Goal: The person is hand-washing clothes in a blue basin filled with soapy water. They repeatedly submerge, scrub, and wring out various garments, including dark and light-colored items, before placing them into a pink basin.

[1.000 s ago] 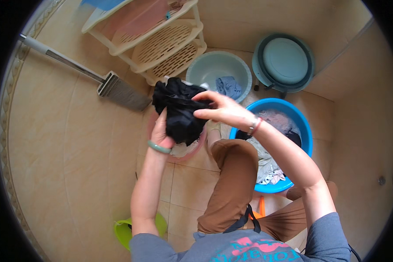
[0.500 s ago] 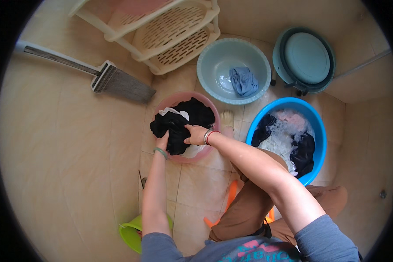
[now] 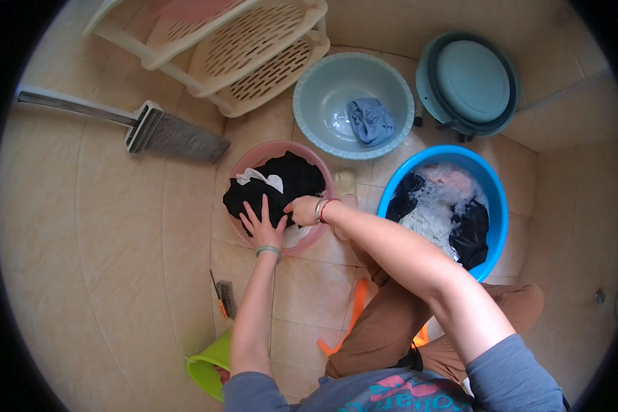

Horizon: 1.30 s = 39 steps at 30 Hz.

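Observation:
A pink basin (image 3: 314, 240) on the tiled floor holds a heap of black clothing (image 3: 292, 172) with some white cloth (image 3: 273, 182) in it. On the near part of this heap my left hand (image 3: 264, 228) lies palm down, its fingers spread over the black fabric. Beside it, at the heap's right edge, my right hand (image 3: 302, 209) has its fingers curled into the black clothing; the fingertips are partly hidden. White cloth also shows low in the basin, under the black.
Right of my knee stands a blue tub (image 3: 505, 213) of soapy water and clothes. Behind it are a pale basin (image 3: 319, 103) with a blue cloth (image 3: 371, 122) and folded basins (image 3: 474, 82). A cream rack (image 3: 254, 48), flat mop (image 3: 178, 137), brush (image 3: 227, 299) and green bucket (image 3: 202, 367) stand around.
My left hand has gone from gripping the bunched black clothing at its left edge to lying spread on top. The raised black bundle now lies flatter in the basin. My right hand stays beside it.

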### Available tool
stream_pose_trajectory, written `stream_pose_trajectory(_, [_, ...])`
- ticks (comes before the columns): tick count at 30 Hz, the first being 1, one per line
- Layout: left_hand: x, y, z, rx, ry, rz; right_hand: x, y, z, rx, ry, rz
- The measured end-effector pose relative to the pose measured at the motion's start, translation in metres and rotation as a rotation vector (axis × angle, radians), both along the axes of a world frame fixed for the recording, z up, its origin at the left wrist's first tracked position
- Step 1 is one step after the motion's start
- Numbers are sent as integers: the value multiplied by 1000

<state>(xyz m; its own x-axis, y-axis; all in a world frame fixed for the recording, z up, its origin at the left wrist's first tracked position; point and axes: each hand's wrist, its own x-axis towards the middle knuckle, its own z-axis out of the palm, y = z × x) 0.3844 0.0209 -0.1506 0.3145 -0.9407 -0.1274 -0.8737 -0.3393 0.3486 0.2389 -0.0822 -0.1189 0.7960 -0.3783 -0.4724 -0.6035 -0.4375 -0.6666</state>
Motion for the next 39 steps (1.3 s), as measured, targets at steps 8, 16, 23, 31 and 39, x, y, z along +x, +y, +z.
stream_pose_trajectory(8, [10, -1, -16, 238, -57, 128, -94, -56, 90, 652, -456, -849])
stream_pose_trajectory(16, [13, 20, -12, -105, 204, 107, -224, 2, 56, 929, -534, -1138])
stream_pose_trajectory(23, [-18, -9, 39, 140, 2, 135, -294, 86, 11, 923, -423, -1310])
stream_pose_trajectory(31, [-130, -121, 129, 103, 690, -381, -366, 182, -59, -45, 183, -905])
stream_pose_trajectory(39, [-280, -155, 161, 525, 746, -723, -359, 230, -88, -286, 203, -1010])
